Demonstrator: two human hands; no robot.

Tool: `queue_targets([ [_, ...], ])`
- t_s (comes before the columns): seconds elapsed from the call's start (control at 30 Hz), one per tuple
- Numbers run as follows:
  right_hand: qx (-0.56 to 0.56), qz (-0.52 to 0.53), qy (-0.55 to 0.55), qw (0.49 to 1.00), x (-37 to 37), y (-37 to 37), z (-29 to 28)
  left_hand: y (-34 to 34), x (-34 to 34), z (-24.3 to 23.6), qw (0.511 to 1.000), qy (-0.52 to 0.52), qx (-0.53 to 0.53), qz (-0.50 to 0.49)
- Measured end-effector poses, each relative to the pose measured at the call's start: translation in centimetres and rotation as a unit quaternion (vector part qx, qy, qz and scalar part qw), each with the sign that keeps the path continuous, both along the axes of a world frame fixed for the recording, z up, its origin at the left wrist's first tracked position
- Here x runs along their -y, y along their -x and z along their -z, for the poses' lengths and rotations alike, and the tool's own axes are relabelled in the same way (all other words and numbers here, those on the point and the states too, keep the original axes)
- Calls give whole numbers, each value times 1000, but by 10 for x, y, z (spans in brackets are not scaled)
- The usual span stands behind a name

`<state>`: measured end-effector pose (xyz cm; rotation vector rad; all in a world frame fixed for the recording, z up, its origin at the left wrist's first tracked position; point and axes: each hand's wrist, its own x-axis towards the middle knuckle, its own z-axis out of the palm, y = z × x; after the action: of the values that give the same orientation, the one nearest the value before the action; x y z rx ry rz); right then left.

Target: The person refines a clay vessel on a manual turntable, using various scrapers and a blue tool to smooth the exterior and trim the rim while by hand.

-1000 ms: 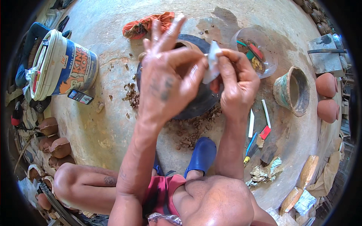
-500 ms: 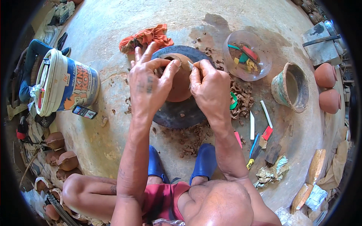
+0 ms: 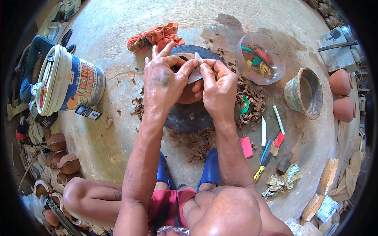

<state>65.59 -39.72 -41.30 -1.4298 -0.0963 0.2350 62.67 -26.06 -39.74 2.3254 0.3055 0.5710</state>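
A round reddish-brown clay pot sits on a dark round turntable, its opening partly covered by my hands. Above the pot is a thin, whitish plastic-like scraper, pinched in the fingers of my right hand. The thumb and forefinger of my left hand meet at the scraper's upper part, while its other fingers stretch outward. Both hands are close together over the pot's right side. Curled clay shavings lie around the turntable.
An orange cloth lies beyond the turntable. At right stand a clear tub of coloured pieces and a crusted pot. A paint bucket and phone are left. Knife-like tools lie near my right forearm.
The scraper has come away from the pot's rim and turned, showing its flat face. My left thumb and forefinger have moved right from the rim to meet it; a pink card is more visible.
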Motion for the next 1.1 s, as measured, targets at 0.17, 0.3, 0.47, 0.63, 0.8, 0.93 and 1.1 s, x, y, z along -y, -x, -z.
queue_targets([
  [0.17, 51, -3, -79, 996, 11, 14, -8, 15, 14, -18, 996, 1, 77, 36],
  [0.3, 100, 140, -18, 985, 35, 9, -14, 31, 21, -22, 992, -23, 76, 101],
  [0.47, 220, 61, 233, 945, 44, -23, -10, 43, 13, -20, 980, -12, 77, 181],
  [0.63, 271, -13, 309, 911, 29, -29, -14, 33, 3, -15, 989, 4, 130, 64],
  [0.8, 301, -36, 374, 876, 17, -34, -15, 17, -3, -12, 997, -2, 78, -19],
  [0.93, 273, -77, 358, 890, 13, -43, -18, 4, -4, -4, 1000, -9, 25, -15],
  [1.1, 155, -91, 262, 948, 14, -44, -14, -3, -8, 3, 1000, 13, 0, -3],
])
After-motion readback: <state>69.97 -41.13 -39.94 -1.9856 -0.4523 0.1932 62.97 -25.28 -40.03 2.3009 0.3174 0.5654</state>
